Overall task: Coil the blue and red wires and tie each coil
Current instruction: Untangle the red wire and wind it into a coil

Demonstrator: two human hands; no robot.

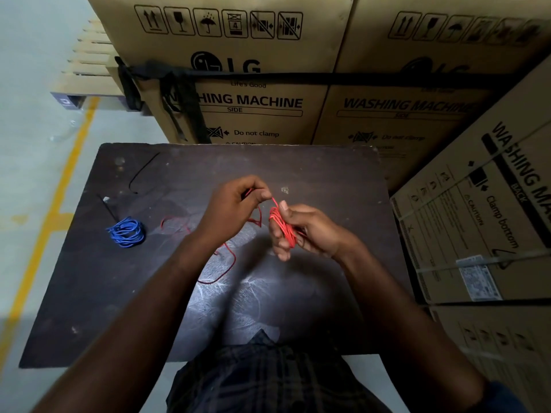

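A red wire coil [281,226] is wrapped around the fingers of my right hand [301,231], above the middle of the dark table [298,162]. My left hand [235,204] pinches the same red wire just left of the coil. The loose red wire [228,265] trails down in loops onto the table under my left forearm. A blue wire coil [126,232] lies on the table at the left, with a black cable tie [108,208] fastened on it and sticking out toward the back.
A second black cable tie [143,174] lies curved at the table's back left. Large cardboard washing machine boxes [253,84] stand behind the table and along its right side [477,222]. A yellow floor line [59,198] runs past on the left.
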